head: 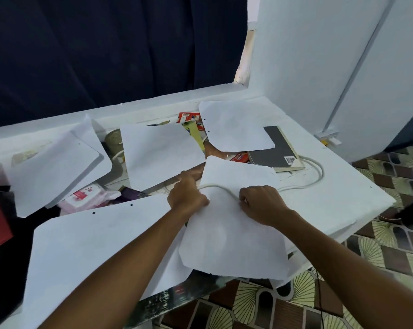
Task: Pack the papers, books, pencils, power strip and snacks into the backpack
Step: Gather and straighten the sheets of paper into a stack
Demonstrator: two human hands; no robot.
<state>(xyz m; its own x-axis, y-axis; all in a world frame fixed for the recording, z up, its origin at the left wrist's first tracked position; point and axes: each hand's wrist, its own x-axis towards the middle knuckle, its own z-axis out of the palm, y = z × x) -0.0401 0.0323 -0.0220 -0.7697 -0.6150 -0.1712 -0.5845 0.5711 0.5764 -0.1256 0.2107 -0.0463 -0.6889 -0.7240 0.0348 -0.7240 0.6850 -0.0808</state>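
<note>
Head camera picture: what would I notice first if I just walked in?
Probably the loose white paper sheets scattered all over the white table, hiding most things beneath. Next, the left hand and right hand at the middle, each holding a white cable that arches over one sheet. Behind them on the right lies a grey book.

Both hands meet over a white sheet (pixel 234 236) at the front of a white table (pixel 338 200): the left hand (pixel 187 197) and the right hand (pixel 263 204) each curl their fingers on a white cable (pixel 220 188) that arches across the sheet and loops on past a grey book (pixel 277 148) with a barcode. 4 more white sheets lie scattered over the clutter, the largest (pixel 94 248) at the near left, with a pink-and-white packet (pixel 86 198) and a red packet (pixel 187 117) showing between them
</note>
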